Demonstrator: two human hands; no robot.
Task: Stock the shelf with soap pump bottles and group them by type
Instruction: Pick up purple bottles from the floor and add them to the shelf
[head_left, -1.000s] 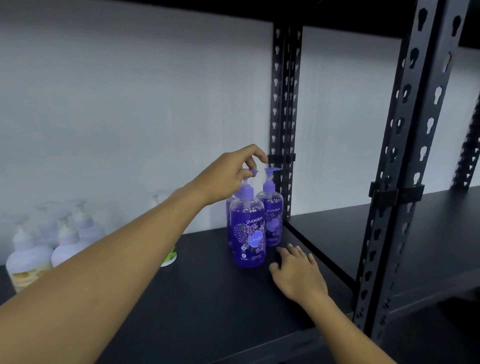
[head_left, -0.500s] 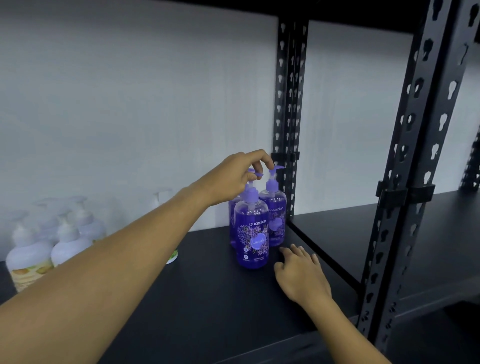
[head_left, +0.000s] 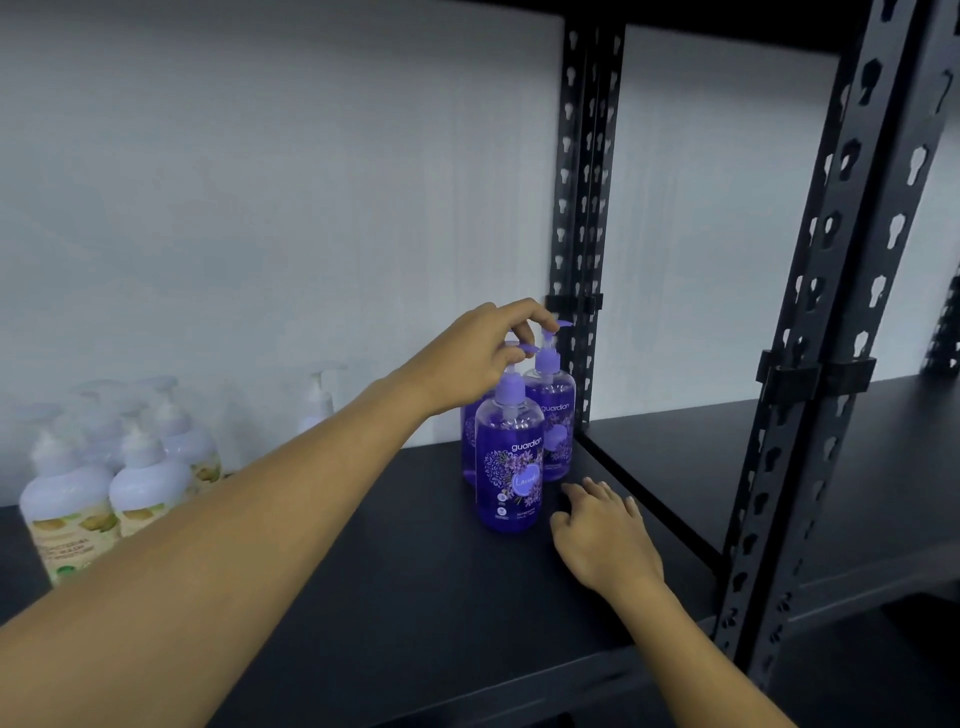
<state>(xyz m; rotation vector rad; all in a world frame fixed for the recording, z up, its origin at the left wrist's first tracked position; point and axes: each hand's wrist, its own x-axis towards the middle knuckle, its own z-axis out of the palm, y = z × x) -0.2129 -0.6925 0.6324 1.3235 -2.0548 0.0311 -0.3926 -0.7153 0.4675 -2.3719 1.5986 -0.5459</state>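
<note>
Three purple lavender pump bottles stand together near the right end of the black shelf. The front purple bottle faces me with its label. Behind it to the right is a second purple bottle; a third is mostly hidden by my wrist. My left hand reaches over them and pinches the pump head of the front bottle. My right hand rests flat on the shelf just right of that bottle, fingers relaxed.
Several white pump bottles with yellow-green labels are grouped at the shelf's left end; one more white bottle stands behind my forearm. Black perforated uprights bound the bay. Another shelf extends to the right.
The view has shifted slightly. Both hands stay almost where they were, the left still at the purple pump heads, the right still on the shelf.
</note>
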